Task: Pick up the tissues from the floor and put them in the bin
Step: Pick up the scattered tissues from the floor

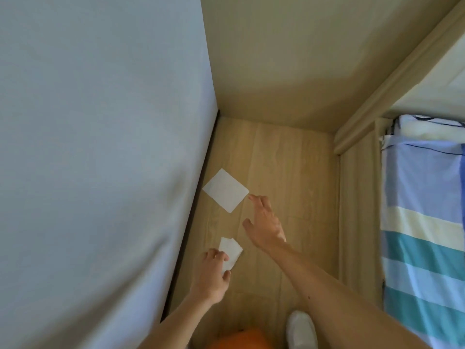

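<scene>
A flat white square tissue (225, 190) lies on the wooden floor (289, 172) close to the wall. My right hand (265, 222) hovers just to its right with fingers spread, the fingertips almost at the tissue's right corner, holding nothing. Nearer to me, my left hand (214, 272) pinches a smaller crumpled white tissue (230, 251) between thumb and fingers. No bin shows in the view.
A grey-blue wall (100, 147) with a dark skirting strip runs along the left. A beige panel closes the far end. A bed frame with striped bedding (422, 235) stands on the right. A white shoe (300, 328) and an orange object (241, 340) sit at the bottom edge.
</scene>
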Available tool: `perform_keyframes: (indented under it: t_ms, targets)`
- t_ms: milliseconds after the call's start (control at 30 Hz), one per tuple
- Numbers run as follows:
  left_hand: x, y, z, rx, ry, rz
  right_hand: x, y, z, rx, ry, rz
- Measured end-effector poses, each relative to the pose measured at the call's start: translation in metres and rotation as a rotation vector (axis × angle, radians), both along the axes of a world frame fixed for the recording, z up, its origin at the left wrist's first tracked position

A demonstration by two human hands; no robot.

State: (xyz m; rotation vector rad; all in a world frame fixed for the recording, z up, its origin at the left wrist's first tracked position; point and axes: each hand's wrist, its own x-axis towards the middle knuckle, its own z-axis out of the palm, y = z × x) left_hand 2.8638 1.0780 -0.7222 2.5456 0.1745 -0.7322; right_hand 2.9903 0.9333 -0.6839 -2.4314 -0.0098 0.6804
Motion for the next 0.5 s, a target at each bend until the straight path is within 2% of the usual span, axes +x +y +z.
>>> perform_keyframes:
  t_ms: [200, 333, 467, 500]
  targets:
    - [0.008, 0.003, -0.157, 0.153, 0.071, -0.300, 0.043, 0.026, -0.164, -0.140, -0.133, 0.153]
    - [0.018, 0.003, -0.216, 0.215, -0.005, -0.414, 0.066, 0.038, -0.237, -0.141, -0.213, 0.220]
    - [0.009, -0.003, -0.252, 0.244, 0.006, -0.569, 0.088, 0.055, -0.287, -0.175, -0.265, 0.337]
    - [0.007, -0.004, -0.253, 0.254, 0.062, -0.568, 0.092, 0.060, -0.296, -0.168, -0.275, 0.359]
